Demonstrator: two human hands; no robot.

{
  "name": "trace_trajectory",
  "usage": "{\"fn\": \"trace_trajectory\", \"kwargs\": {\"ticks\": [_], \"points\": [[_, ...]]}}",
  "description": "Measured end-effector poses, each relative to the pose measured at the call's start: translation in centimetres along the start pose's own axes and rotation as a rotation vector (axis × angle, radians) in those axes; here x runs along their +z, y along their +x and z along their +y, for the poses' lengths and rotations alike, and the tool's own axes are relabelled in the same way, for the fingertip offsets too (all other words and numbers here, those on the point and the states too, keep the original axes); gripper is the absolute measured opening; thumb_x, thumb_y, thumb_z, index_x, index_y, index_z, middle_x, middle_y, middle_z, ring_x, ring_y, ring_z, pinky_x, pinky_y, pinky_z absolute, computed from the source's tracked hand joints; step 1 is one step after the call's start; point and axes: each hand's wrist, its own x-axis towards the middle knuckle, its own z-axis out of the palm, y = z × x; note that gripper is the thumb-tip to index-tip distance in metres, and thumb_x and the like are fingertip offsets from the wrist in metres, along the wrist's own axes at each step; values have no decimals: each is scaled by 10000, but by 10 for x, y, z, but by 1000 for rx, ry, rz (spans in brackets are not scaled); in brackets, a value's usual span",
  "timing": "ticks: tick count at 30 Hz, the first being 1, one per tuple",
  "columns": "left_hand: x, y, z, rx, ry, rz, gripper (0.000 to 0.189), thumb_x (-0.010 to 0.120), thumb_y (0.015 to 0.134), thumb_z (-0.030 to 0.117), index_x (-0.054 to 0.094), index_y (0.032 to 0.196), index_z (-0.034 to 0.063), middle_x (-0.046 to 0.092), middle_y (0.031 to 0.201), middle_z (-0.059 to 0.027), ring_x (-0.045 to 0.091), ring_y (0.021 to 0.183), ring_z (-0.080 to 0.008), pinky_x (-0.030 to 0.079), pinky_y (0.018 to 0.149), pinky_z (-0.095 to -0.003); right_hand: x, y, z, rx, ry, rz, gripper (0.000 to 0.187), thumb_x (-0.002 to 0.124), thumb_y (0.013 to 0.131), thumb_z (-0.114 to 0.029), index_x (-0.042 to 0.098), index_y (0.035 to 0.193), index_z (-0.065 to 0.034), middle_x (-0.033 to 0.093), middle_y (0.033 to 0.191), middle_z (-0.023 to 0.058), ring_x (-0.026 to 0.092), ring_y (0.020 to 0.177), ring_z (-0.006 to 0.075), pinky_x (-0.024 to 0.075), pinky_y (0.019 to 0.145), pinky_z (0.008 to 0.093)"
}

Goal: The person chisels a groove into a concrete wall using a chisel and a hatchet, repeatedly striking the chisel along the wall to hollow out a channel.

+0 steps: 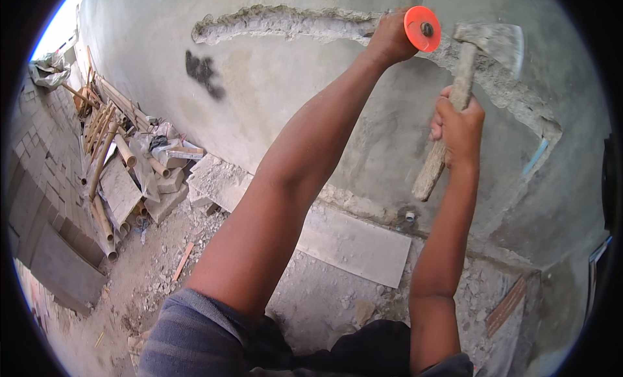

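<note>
My left hand (391,38) grips a chisel fitted with a round orange hand guard (413,32); the metal striking end (427,29) shows at the guard's centre. The chisel's shaft and tip are hidden behind my hand, which is against a rough channel (297,25) cut in the grey plastered wall (253,94). To the right, my right hand (460,126) is wrapped around the wooden handle of a hatchet (465,75). Its blurred head is raised, the wide blade pointing right and the blunt back facing the guard. A gap separates the hatchet from the chisel.
Light blue conduit (535,156) shows in the channel's lower right end. A pipe stub (410,216) projects low on the wall. Below lie a dusty board (355,245) and rubble (336,299). Bamboo poles (102,158), stacked bricks (39,133) and debris stand left.
</note>
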Motion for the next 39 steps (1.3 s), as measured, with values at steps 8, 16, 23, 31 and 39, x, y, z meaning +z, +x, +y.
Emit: {"fn": "trace_trajectory", "kwargs": {"ticks": [8,16,23,31,39], "points": [[4,-2,-3,9,7,-51,233,703,767,219,652,969,113,672,971,-108,620,961,-333,489,821,-440,-9,22,31,-709,105,375,56,535,801,38,539,854,19,481,540,36,445,404,110,409,421,276],[4,-9,-6,7,-30,-54,217,707,756,199,648,941,102,675,960,-101,613,940,-348,491,828,-454,-4,17,17,-655,318,360,128,556,827,10,542,953,28,463,564,21,409,422,101,376,422,286],[0,-26,-7,32,20,-166,264,715,748,224,657,986,127,670,1038,-69,599,998,-307,471,866,-437,-10,21,72,142,73,-45,122,579,830,-38,525,938,-17,456,564,18,413,397,116,361,380,301],[-27,-111,-8,302,212,-236,300,712,744,167,600,1022,162,605,1022,7,557,1092,-250,400,974,-422,-38,-21,39,117,283,70,127,528,822,-3,479,939,-20,440,610,29,420,417,128,383,416,311],[-26,-91,11,35,23,17,345,710,774,157,568,1086,121,540,1091,-67,478,1149,-336,365,993,-492,-50,-42,2,-57,298,53,138,543,891,-81,484,1003,-28,435,620,25,427,436,123,400,439,302]]}}
